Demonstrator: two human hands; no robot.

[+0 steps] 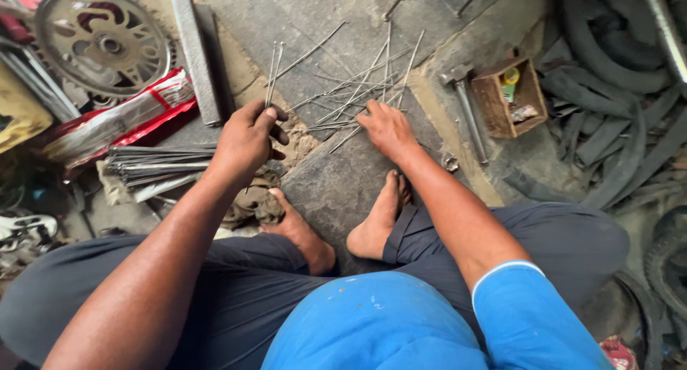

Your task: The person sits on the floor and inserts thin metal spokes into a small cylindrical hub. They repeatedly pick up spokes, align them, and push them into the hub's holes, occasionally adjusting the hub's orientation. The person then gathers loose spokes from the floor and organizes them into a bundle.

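Concrete floor (pixel 343 191): left hand (pixel 247 137) fingers grip thin spokes (pixel 272 73), right hand (pixel 386 127) fingers spread on loose spokes (pixel 358 91) (red packet (pixel 122 119) left).

Chainring (pixel 100 41) cut off at top edge

My thin grey metal spokes (pixel 358 91) lie on the dull grey stone slab (pixel 336 184). My short-sleeved shirt (pixel 429 327) is bright blue, white-edged. The crinkled plastic wrapper (pixel 122 123) is red and silver; the small wooden box (pixel 509 98) is brown.
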